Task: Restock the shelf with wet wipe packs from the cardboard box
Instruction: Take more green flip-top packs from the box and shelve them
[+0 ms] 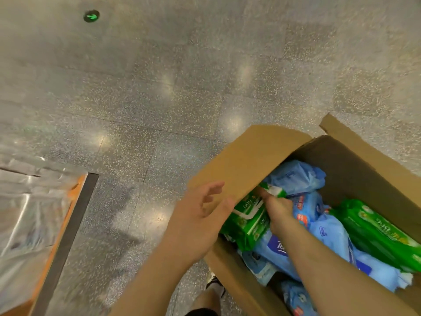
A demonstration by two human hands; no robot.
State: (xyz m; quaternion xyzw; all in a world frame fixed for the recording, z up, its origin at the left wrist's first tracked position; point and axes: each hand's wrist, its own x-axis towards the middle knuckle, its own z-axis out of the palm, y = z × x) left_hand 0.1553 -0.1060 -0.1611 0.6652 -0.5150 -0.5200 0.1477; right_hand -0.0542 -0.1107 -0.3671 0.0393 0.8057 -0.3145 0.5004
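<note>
Two hands: right [276, 210] grips green pack [247, 221] inside box [255, 151]; left [200, 222] relaxed beside flap.

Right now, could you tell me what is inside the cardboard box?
The cardboard box holds green packs and blue packs of wet wipes, heaped loosely. The right hand grips one green pack; lower layers are covered.
</note>
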